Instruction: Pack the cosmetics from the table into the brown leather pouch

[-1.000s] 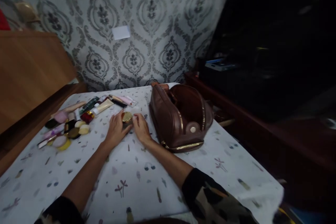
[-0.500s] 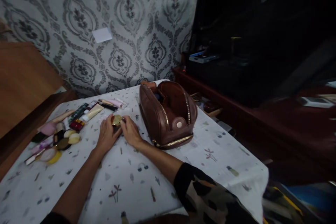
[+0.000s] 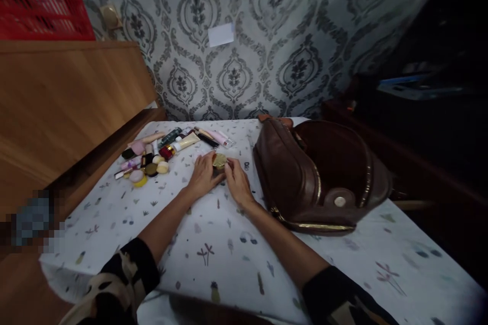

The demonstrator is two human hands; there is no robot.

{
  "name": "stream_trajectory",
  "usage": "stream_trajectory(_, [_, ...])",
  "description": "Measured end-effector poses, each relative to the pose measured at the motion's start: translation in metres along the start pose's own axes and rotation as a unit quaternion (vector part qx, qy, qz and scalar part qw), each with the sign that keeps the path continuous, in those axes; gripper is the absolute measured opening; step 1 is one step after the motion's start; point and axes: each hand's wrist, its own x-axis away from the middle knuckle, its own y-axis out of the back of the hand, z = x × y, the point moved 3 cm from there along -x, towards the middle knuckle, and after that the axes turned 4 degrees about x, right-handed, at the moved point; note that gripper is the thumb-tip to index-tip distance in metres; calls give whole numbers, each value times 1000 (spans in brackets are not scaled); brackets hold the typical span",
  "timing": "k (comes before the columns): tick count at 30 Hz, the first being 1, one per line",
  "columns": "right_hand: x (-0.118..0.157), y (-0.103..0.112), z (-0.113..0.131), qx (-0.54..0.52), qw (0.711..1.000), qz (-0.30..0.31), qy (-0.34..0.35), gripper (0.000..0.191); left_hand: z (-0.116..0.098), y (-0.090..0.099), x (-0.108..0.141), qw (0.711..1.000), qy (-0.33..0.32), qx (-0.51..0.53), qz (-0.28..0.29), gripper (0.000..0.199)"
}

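Note:
Between my two hands is a small round gold-topped container (image 3: pixel 220 161), close to the tablecloth. My left hand (image 3: pixel 204 177) curls around its left side, thumb toward me. The fingertips of my right hand (image 3: pixel 238 180) grip its right edge. I cannot make out what kind of container it is. Just right of my right hand, a brown leather toiletry bag (image 3: pixel 282 177) stands unzipped, its dark inside showing. Left of my hands lies a group of cosmetics, among them a cream tube (image 3: pixel 187 141), a red-and-gold item (image 3: pixel 166 152) and pale round sponges (image 3: pixel 162 167).
A patterned white cloth (image 3: pixel 213 223) covers the table. A wooden cabinet (image 3: pixel 72 86) with a red plastic basket (image 3: pixel 46 5) on top borders the left. Behind is a patterned wall with a white paper (image 3: pixel 220 35). Dark furniture stands at the right.
The view has swung left, so everything sits further right and the red basket now shows. My hands stay on the gold-topped container, and the bag and cosmetics keep their places on the table.

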Motion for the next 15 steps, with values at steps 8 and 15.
stream_trajectory(8, [1, -1, 0, 7, 1000, 19, 3, 54, -1, -1, 1, 1000, 15, -19, -16, 67])
stream_trajectory(15, [1, -2, -3, 7, 1000, 11, 11, 62, -9, 5, 1, 998, 17, -60, -24, 57])
